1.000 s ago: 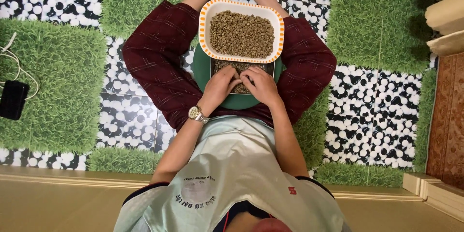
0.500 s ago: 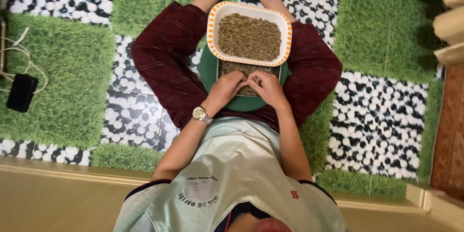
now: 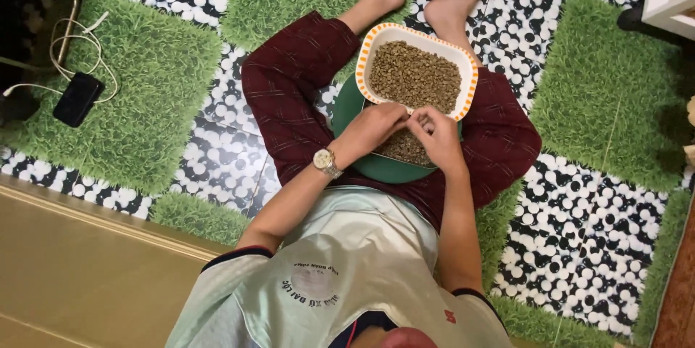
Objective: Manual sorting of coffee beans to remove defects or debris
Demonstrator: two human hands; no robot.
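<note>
left hand (image 3: 373, 127) and right hand (image 3: 434, 133) over a green tray (image 3: 355, 112) of beans (image 3: 405, 149), fingertips bunched together picking, grip contents cannot be told, orange-rimmed dish (image 3: 416, 76) of beans just beyond

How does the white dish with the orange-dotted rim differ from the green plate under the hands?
The white dish is rectangular with an orange-dotted rim; the green plate is round and plain. The white dish lies uncovered farther out; the green plate sits partly hidden beneath both hands. Both rest on the person's lap.

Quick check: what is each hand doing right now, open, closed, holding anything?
Left hand: fingers curled over the beans in the tray; grip cannot be told.
Right hand: fingertips pinched above the beans; contents cannot be told.
</note>
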